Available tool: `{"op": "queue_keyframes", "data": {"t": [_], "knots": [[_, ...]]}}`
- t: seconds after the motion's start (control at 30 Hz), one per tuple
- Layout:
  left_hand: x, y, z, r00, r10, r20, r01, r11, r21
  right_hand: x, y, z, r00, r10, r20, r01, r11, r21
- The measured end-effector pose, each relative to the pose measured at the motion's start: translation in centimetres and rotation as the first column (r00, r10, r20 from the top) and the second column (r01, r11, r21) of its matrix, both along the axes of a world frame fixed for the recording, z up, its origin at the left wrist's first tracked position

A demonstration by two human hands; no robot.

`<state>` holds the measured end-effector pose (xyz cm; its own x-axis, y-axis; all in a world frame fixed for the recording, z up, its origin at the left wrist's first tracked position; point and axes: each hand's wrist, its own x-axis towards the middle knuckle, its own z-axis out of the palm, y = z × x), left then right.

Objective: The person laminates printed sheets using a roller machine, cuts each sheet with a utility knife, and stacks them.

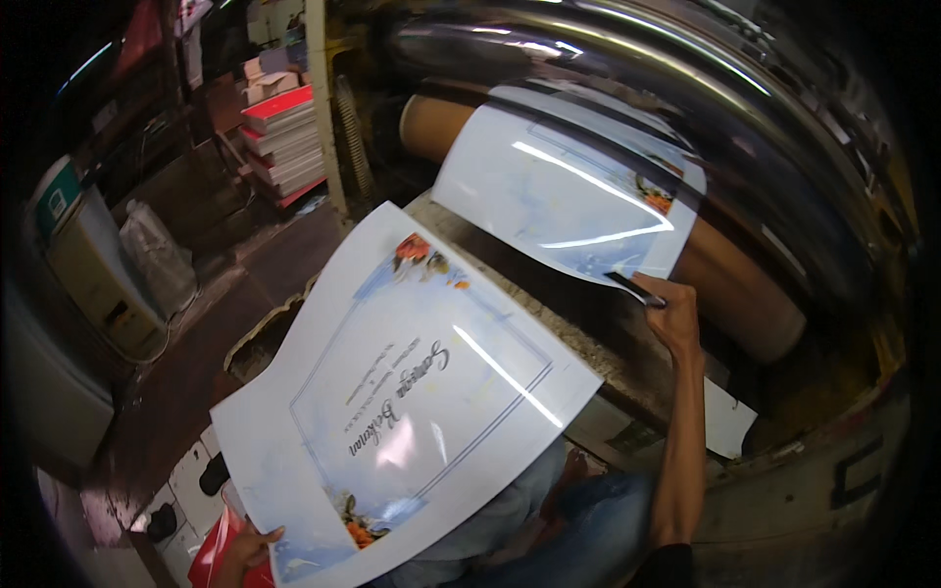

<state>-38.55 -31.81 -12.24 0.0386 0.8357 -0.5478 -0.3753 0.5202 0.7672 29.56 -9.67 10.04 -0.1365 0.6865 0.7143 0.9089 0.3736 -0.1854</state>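
My left hand (250,547) grips the lower left corner of a large glossy printed sheet (392,392), its thumb on top. The sheet is white and pale blue, with a double-line border, dark lettering and orange flowers, and it curves across my lap. My right hand (673,312) is closed around a slim cutter knife (637,289). The knife's dark tip meets the lower edge of a second printed sheet (569,196). That second sheet curves over a brown roller (750,309), its upper end under a shiny metal roller.
Large polished metal rollers (627,59) of a machine span the upper right. A pale upright post (328,108) stands at their left end. Further left are a stack of red-covered bundles (284,147) and a plastic bag (157,255). Red plastic (211,549) lies by my left hand.
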Motion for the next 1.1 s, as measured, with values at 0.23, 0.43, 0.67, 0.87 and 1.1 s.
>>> {"op": "queue_keyframes", "data": {"t": [0.23,0.43,0.67,0.87,1.1], "knots": [[-5.1,-0.1,-2.9,0.909,-0.223,-0.352,0.108,0.942,-0.317,-2.5,-2.2,-0.4,0.978,-0.014,-0.208,0.015,1.0,0.006],[-5.4,-2.7,-13.2,0.964,0.062,-0.259,-0.106,0.981,-0.161,-3.4,-5.2,-1.2,0.975,-0.11,-0.194,0.087,0.988,-0.125],[-1.2,-0.8,-21.4,0.967,0.104,-0.233,-0.162,0.956,-0.245,-4.0,-8.0,-2.3,0.972,-0.099,-0.213,0.039,0.962,-0.27],[0.6,5.9,-25.1,0.992,0.026,-0.124,-0.067,0.94,-0.334,-5.7,-8.2,-3.2,0.976,0.027,-0.215,-0.058,0.989,-0.138],[6.9,7.7,-23.0,0.929,0.038,-0.369,-0.136,0.96,-0.245,-6.6,-10.9,-2.9,0.963,0.025,-0.269,-0.102,0.956,-0.275]]}}
